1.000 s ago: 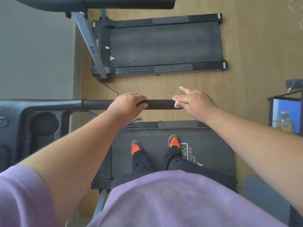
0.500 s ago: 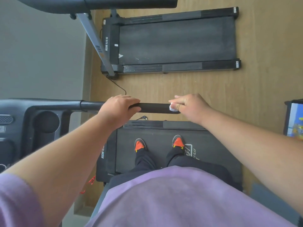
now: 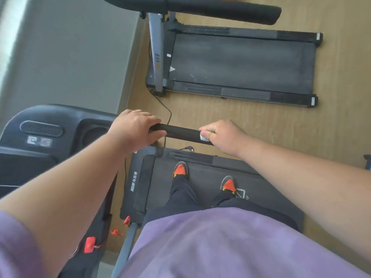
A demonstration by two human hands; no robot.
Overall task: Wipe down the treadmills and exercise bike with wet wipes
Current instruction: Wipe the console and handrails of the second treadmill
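I stand on the belt of a black treadmill (image 3: 202, 177), its console (image 3: 46, 133) at the left. My left hand (image 3: 134, 131) grips the black foam handrail (image 3: 180, 133) near the console. At the rail's free end my right hand (image 3: 222, 135) is closed around it with a small white wet wipe (image 3: 203, 137) pinched under the thumb, only a corner showing. A second treadmill (image 3: 241, 65) lies on the wood floor beyond, its padded handrail (image 3: 220, 9) along the top edge.
A grey wall (image 3: 70, 53) runs along the left. A black power cable (image 3: 166, 115) crosses the floor between the two treadmills. A red safety key (image 3: 90, 244) hangs below the console. Part of a dark object (image 3: 367, 161) shows at the right edge.
My right hand has closed from a flat, fingers-out pose into a fist around the rail's end with the wipe. The view swung right and tilted; my left hand kept its grip.
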